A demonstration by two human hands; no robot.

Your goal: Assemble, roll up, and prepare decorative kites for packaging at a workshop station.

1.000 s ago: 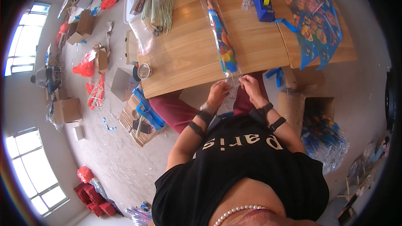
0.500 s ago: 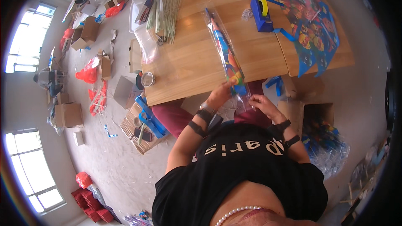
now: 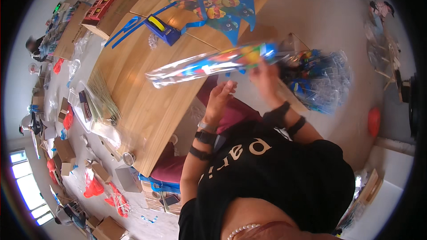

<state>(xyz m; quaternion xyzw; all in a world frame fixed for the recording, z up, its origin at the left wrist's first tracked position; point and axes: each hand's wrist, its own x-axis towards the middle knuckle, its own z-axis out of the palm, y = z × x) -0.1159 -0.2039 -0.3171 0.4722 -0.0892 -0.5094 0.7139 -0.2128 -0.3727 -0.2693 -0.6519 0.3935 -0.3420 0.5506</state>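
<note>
My right hand (image 3: 265, 79), smeared by motion, grips one end of a rolled, brightly printed kite (image 3: 231, 59) in a long clear plastic sleeve. The packed kite hangs almost level above the table's near edge, its shiny free end pointing left. My left hand (image 3: 219, 100) is just below it, apart from the sleeve, its fingers curled in with nothing visible in them. Flat printed kites (image 3: 218, 2) with blue edging lie on the far part of the wooden table (image 3: 147, 93). Beside them stands a blue tape dispenser (image 3: 163, 32) with a yellow roll.
To my right, a cardboard box (image 3: 296, 95) overflows with similar packed kites (image 3: 318, 78). Thin pale sticks (image 3: 105, 92) and a plastic bin (image 3: 80, 109) are at the table's left. A round tin (image 3: 128, 158) sits by its corner. Stacked red boxes (image 3: 111, 0) stand beyond.
My view has turned right. The packed kite has been lifted off the table and swung right in my right hand; my left hand has let go of it.
</note>
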